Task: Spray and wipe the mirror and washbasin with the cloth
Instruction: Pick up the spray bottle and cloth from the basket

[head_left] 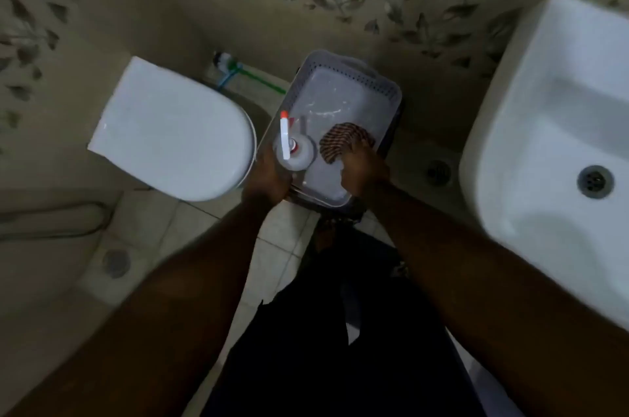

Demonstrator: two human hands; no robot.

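Cloth (343, 140) under right hand (364, 171)

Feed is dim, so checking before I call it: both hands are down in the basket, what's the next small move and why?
Probably lift both items out and turn right toward the washbasin. The left hand is at the spray bottle and the right hand is on the patterned cloth, both low in the grey basket. Whether either grip has closed is unclear.
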